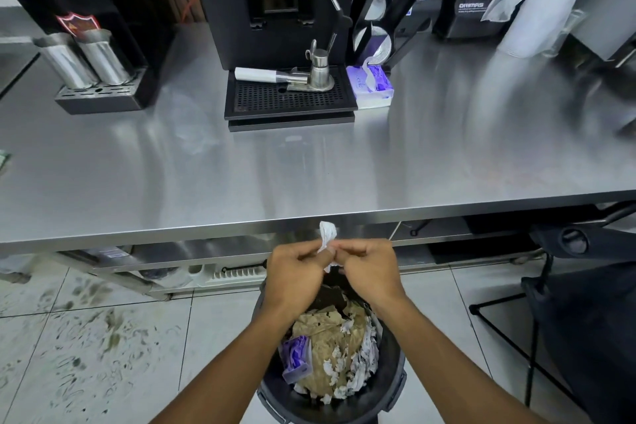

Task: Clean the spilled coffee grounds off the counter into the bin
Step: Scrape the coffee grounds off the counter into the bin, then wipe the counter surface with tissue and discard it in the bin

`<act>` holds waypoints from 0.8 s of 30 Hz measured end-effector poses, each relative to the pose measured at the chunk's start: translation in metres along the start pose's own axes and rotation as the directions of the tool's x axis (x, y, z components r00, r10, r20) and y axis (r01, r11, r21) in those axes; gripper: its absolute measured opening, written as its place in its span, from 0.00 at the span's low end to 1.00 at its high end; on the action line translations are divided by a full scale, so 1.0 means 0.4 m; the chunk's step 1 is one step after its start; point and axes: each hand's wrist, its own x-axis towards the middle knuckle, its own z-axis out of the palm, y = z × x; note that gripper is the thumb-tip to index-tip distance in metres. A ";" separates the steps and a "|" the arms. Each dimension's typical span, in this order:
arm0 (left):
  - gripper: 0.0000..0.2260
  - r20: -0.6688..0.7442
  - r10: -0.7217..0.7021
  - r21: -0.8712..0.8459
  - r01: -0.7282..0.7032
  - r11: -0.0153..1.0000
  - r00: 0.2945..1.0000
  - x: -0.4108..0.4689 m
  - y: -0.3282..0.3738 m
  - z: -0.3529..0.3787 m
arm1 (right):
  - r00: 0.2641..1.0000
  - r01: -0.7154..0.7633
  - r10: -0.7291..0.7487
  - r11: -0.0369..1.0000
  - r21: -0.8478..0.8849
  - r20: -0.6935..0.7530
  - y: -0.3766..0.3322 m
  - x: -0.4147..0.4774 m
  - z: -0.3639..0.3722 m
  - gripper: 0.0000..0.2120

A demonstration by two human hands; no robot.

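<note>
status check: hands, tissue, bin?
Left hand and right hand both pinch the crumpled tissue. Tissue held over the open bin. Nothing between them.

A bin [392,385] stands on the floor [103,337] in front of the counter [241,175]. Both hands meet above the bin, left hand [296,272] and right hand [368,268] pinching a tissue [327,234] between them. At the counter's back, a drip tray [289,103] sits just left of a tissue box [370,86], with two metal cups [82,58] further left.
</note>
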 end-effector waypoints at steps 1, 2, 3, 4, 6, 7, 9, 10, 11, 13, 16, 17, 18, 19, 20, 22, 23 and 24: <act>0.08 -0.026 0.022 0.009 -0.021 1.000 0.999 -0.002 0.003 -0.006 | 0.999 -0.025 0.025 1.000 -0.001 0.048 -0.003 -0.001 -0.003 0.13; 0.07 -0.050 0.043 0.024 -0.042 0.999 0.998 -0.002 0.004 -0.013 | 0.995 -0.057 0.057 0.998 0.003 0.085 -0.006 0.000 -0.006 0.15; 0.07 -0.062 0.058 0.041 -0.056 0.998 0.996 0.001 0.005 -0.019 | 0.992 -0.077 0.077 0.997 0.004 0.102 -0.011 0.001 -0.009 0.16; 0.07 -0.061 0.074 0.060 -0.070 0.996 0.995 0.005 0.007 -0.024 | 0.994 -0.065 0.066 0.998 -0.011 0.084 -0.017 0.006 -0.012 0.16; 0.08 -0.046 0.113 0.129 -0.106 0.986 0.993 0.013 0.017 -0.031 | 0.999 0.049 -0.050 0.992 -0.119 -0.012 -0.034 0.025 -0.017 0.15; 0.09 -0.028 0.136 0.169 -0.130 0.977 0.990 0.019 0.024 -0.033 | 0.993 0.109 -0.115 0.979 -0.172 -0.026 -0.047 0.035 -0.020 0.15; 0.09 0.029 0.165 0.216 -0.168 0.962 0.986 0.032 0.038 -0.037 | 0.985 0.170 -0.162 0.963 -0.209 0.056 -0.073 0.061 -0.027 0.22; 0.10 0.054 0.167 0.229 -0.175 0.958 0.985 0.040 0.043 -0.040 | 0.982 0.171 -0.149 0.965 -0.199 0.119 -0.087 0.076 -0.031 0.23; 0.10 0.070 0.166 0.240 -0.178 0.954 0.984 0.050 0.048 -0.043 | 0.975 0.167 -0.133 0.968 -0.188 0.180 -0.102 0.091 -0.034 0.22; 0.10 0.088 0.178 0.266 -0.195 0.944 0.980 0.079 0.055 -0.050 | 0.959 0.167 -0.115 0.968 -0.188 0.259 -0.129 0.120 -0.039 0.17; 0.11 0.086 0.222 0.324 -0.238 0.916 0.971 0.129 0.071 -0.054 | 0.951 0.198 -0.136 0.958 -0.209 0.279 -0.158 0.166 -0.043 0.13; 0.12 0.066 0.225 0.320 -0.234 0.918 0.972 0.148 0.078 -0.053 | 0.949 0.210 -0.147 0.953 -0.216 0.278 -0.165 0.184 -0.044 0.11; 0.12 0.041 0.224 0.313 -0.225 0.923 0.974 0.170 0.084 -0.052 | 0.949 0.219 -0.154 0.950 -0.223 0.274 -0.171 0.206 -0.044 0.10; 0.12 0.025 0.223 0.314 -0.219 0.924 0.975 0.191 0.092 -0.049 | 0.951 0.224 -0.159 0.946 -0.234 0.267 -0.177 0.227 -0.045 0.09; 0.11 0.020 0.229 0.328 -0.223 0.918 0.973 0.213 0.101 -0.046 | 0.953 0.226 -0.162 0.943 -0.244 0.257 -0.183 0.251 -0.045 0.10; 0.09 0.038 0.267 0.368 -0.262 0.892 0.963 0.265 0.116 -0.039 | 0.953 0.243 -0.182 0.935 -0.257 0.241 -0.194 0.304 -0.044 0.08; 0.08 0.045 0.284 0.388 -0.279 0.878 0.958 0.294 0.125 -0.036 | 0.953 0.255 -0.196 0.930 -0.263 0.230 -0.199 0.333 -0.044 0.07; 0.08 0.045 0.293 0.407 -0.285 0.868 0.955 0.324 0.136 -0.031 | 0.955 0.260 -0.207 0.929 -0.265 0.213 -0.204 0.364 -0.043 0.06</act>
